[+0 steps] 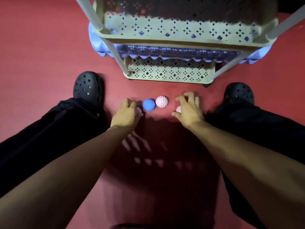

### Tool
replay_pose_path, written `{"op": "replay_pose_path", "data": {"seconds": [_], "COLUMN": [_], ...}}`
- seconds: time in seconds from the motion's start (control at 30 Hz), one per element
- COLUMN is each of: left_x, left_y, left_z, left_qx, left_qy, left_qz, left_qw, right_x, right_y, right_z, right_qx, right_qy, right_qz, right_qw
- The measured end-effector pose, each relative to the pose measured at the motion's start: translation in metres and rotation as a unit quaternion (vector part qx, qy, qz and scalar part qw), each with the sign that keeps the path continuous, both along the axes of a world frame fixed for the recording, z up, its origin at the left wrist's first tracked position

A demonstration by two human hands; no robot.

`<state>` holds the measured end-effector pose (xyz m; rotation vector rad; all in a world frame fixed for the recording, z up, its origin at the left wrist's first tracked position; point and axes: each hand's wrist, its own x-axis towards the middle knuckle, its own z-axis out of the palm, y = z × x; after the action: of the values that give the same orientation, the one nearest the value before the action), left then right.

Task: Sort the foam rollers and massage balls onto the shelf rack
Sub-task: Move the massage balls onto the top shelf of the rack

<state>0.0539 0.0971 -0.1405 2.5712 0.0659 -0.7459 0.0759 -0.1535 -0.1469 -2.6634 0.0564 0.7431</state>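
Note:
Several spiky massage balls lie on the red mat in front of a cream shelf rack [168, 39]. A blue ball [148, 104] and a pale pink ball [161, 101] sit side by side between my hands. My left hand [127, 113] curls over another pale ball [139, 110], mostly hidden under the fingers. My right hand [189, 108] arches over a further pale ball [178, 109], fingers spread, thumb beside it. Light blue foam rollers [97, 45] lie across the rack's middle tier, their ends sticking out on both sides.
The rack's perforated bottom tier [168, 71] stands just beyond the balls. My feet in black clogs flank the balls, the left one [88, 87] and the right one [239, 93]. Red mat [41, 47] stretches away to the left of the rack.

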Motion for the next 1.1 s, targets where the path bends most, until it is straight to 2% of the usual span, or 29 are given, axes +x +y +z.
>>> {"op": "replay_pose_path", "data": {"seconds": [0.1,0.2,0.27,0.4,0.5,0.57,0.7,0.97,1.1], "left_x": [-0.002,-0.007,-0.008,-0.004,0.0,0.002,0.01,0.021,0.024], "left_y": [-0.004,0.0,0.005,0.005,0.006,0.006,0.004,-0.011,-0.013], "left_z": [-0.004,-0.007,-0.008,-0.006,-0.006,-0.006,-0.012,-0.025,-0.03], "left_qx": [-0.03,-0.038,-0.083,-0.224,-0.264,-0.234,-0.103,-0.022,-0.014], "left_qy": [0.012,0.005,-0.008,0.025,0.071,0.073,0.028,0.012,0.024], "left_qz": [0.021,0.065,0.108,0.199,0.232,0.201,0.073,0.009,0.007], "left_qw": [0.999,0.997,0.991,0.954,0.934,0.949,0.992,1.0,1.0], "right_x": [-0.003,-0.004,-0.002,0.004,0.005,0.007,0.012,0.011,0.01], "right_y": [-0.003,-0.001,0.005,0.017,0.022,0.026,0.031,0.032,0.026], "right_z": [-0.002,0.002,0.005,0.009,0.008,0.006,-0.002,-0.004,-0.003], "right_qx": [0.049,0.092,0.115,0.139,0.113,0.095,0.059,0.084,0.112], "right_qy": [0.021,0.005,0.012,0.062,0.092,0.092,0.102,0.039,0.076], "right_qz": [-0.014,-0.002,0.005,-0.022,-0.019,-0.005,0.037,-0.035,-0.06], "right_qw": [0.998,0.996,0.993,0.988,0.989,0.991,0.992,0.995,0.989]}}
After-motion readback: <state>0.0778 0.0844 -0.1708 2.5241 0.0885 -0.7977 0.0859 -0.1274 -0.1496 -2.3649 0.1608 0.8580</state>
